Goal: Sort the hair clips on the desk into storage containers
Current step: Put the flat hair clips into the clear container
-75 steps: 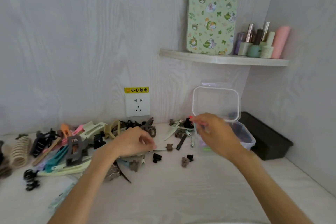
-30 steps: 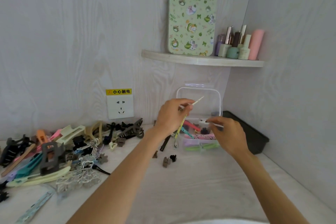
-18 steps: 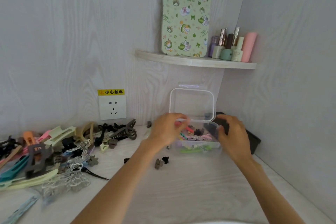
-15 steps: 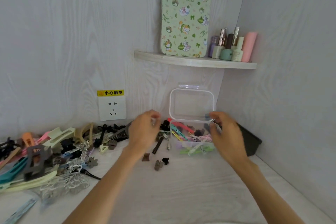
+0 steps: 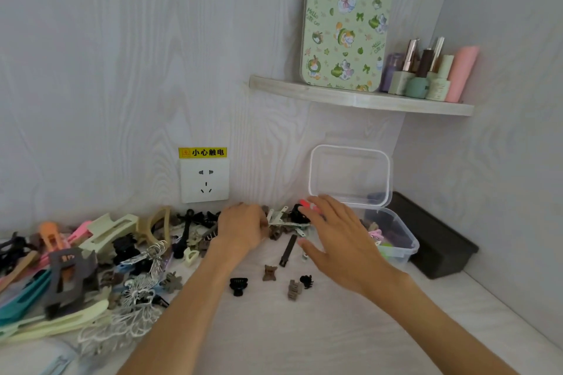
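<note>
Hands back from clear box (image 5: 393, 237) to counter clips: left hand (image 5: 243, 230) curled, grip unclear; right hand (image 5: 338, 237) spread, empty. Next pick starting.

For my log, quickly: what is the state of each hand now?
Left hand: curled among small clips, grip cannot be told.
Right hand: open, holding nothing.

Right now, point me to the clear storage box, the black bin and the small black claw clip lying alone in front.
clear storage box (image 5: 409, 248), head view, front right corner of its wall.
black bin (image 5: 441, 242), head view, its top rim.
small black claw clip (image 5: 238, 285), head view, middle of its body.
</note>
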The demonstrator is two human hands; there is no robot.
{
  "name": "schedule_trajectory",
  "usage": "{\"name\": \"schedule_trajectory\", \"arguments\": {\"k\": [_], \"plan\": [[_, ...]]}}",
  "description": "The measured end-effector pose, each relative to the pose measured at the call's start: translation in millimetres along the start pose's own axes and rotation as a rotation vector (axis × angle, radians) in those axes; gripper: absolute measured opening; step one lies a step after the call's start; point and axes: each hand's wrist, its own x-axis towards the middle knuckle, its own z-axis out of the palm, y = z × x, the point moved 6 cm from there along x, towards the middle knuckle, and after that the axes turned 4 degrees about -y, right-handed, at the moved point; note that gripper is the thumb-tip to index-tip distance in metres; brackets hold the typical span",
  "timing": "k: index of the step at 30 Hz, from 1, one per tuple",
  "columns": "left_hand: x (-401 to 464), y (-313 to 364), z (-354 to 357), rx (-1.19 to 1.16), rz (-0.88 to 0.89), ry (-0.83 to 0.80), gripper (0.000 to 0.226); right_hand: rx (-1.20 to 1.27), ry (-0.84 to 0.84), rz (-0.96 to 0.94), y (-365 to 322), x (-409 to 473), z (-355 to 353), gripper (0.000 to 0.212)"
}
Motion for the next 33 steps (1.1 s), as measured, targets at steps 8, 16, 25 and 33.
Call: {"name": "schedule_trajectory", "arguments": {"k": [8,16,25,33], "plan": [[7,-42,-10,0.115,-0.168,-0.258,0.035,-0.338,-0.441,0.027,-33,59,31,0.017],[8,-39,-3,0.048,-0.125,-0.202,0.047,0.028,-0.539,0.121,0,83,52,0.025],[8,-45,-8,0.056,-0.125,-0.177,0.030,0.000,-0.437,0.179,1,93,50,0.019],[8,-41,-24,-0.162,-0.119,0.057,0.027,0.234,-0.266,0.200,15,92,30,0.012]]}}
